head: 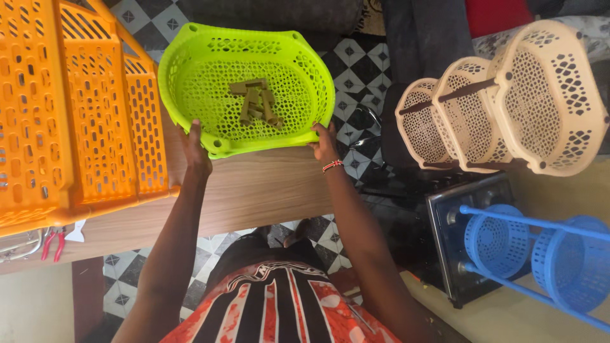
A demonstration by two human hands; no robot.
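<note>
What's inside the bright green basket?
Inside the green basket lies a small pile of olive-brown pieces, short and stick-shaped. The left hand and right hand grip its near rim. Whatever sits beneath the pile is covered.

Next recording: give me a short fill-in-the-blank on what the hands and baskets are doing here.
1. Both hands, left hand and right hand, grip the rim of the ____ basket.
2. Inside it lie several small ____-coloured pegs.
3. The basket rests on a ____ table.
4. Left of it stand ____ crates.

Missing words: green; olive; wooden; orange
</note>
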